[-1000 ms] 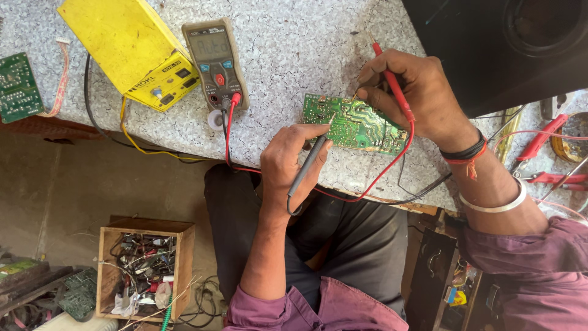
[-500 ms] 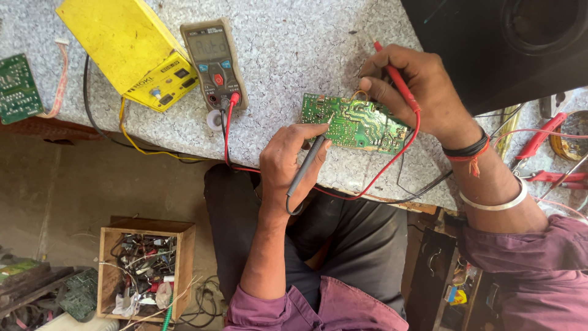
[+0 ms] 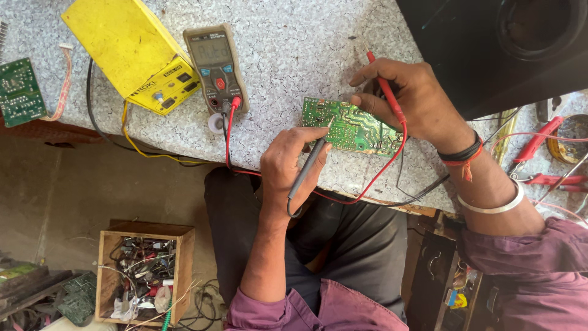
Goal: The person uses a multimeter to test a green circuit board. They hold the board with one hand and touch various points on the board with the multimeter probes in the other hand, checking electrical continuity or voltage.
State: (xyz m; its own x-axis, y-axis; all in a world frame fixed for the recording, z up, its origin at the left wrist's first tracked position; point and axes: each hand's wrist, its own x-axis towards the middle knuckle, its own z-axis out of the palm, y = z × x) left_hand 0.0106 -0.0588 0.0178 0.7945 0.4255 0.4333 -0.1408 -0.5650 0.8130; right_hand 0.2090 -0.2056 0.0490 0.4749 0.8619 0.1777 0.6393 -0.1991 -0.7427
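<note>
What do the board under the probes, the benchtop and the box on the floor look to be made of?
Circuit board: green lacquered laminate, likely fibreglass, with shiny solder traces. Benchtop: speckled grey, looks like polished stone or a stone-patterned laminate; cannot tell which. Box: bare, unfinished wood, with visible grain and plank edges.

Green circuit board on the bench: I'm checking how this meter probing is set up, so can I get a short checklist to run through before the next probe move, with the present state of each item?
1. Black probe gripped in left hand, tip on the green circuit board: ok.
2. Red probe gripped in right hand, tip down at the board: cannot tell, fingers hide the tip.
3. Red lead plugged into the multimeter: ok.
4. Meter display facing the person: ok; reading cannot tell.
5. Board flat on the speckled benchtop: ok.
</note>
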